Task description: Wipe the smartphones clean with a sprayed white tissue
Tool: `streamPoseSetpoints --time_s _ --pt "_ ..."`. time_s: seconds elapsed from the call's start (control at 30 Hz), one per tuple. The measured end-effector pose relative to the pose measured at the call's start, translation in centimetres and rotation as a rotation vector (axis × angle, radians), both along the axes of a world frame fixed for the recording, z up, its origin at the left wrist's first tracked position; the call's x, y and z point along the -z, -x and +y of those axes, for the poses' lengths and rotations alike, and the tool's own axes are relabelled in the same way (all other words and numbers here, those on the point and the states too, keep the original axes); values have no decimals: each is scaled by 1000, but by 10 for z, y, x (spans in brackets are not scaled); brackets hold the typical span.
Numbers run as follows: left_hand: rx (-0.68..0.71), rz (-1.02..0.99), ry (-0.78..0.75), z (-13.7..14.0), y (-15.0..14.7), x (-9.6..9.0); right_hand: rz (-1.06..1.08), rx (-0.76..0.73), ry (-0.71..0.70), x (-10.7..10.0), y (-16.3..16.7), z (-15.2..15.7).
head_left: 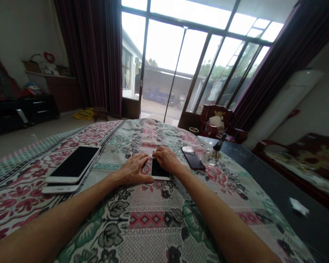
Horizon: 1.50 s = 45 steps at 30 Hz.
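A smartphone with a white frame and dark screen point(160, 173) lies face up on the patterned tablecloth in front of me. My left hand point(133, 168) rests flat along its left side, thumb stretched to the lower left corner and fingertips near the upper edge. Over the phone's upper part is my right hand point(166, 157), its fingers pinched on a small white scrap point(152, 155) that looks like tissue or a wipe. The right hand covers part of the screen.
Two white phones point(74, 164) lie stacked at the left. A dark phone point(193, 159) lies right, beside a glass jar point(214, 157) with a black-handled brush point(220, 142). A crumpled white tissue point(298, 206) is on the dark tabletop point(274, 186). Glass doors stand beyond.
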<state>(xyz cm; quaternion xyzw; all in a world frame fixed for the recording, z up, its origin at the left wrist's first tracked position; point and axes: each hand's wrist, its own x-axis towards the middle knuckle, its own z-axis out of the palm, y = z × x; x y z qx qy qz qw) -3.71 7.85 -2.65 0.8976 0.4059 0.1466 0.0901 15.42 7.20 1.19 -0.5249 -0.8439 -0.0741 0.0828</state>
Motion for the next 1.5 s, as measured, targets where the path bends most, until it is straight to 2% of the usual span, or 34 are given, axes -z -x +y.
streamPoseSetpoints --time_s 0.13,0.23,0.33,0.53,0.63,0.73,0.93,1.03,1.33,1.43,1.5 --pt "-8 17 20 -1 -1 -1 33 -148 2 2 -3 -32" --pt "-5 5 20 -1 -1 0 70 -191 15 3 -7 -41" --pt "10 -22 11 0 0 3 76 -147 22 2 -9 -29" --pt "3 -64 2 1 0 5 49 24 41 0 -8 20" --pt "9 -71 -4 1 0 3 52 62 36 1 -6 29" --pt "20 -66 -9 0 0 2 64 39 42 1 -5 19" --pt "25 -65 -40 0 -1 4 76 -105 34 2 -16 -27" --pt "28 -67 -42 0 -1 4 76 -122 27 2 -20 -34" --pt "27 -49 -43 0 -1 3 48 69 9 -1 -6 26" --pt "24 -55 -42 0 0 4 21 115 -1 1 -3 30" --pt "24 -54 -41 -1 0 3 15 87 -3 2 -3 21"
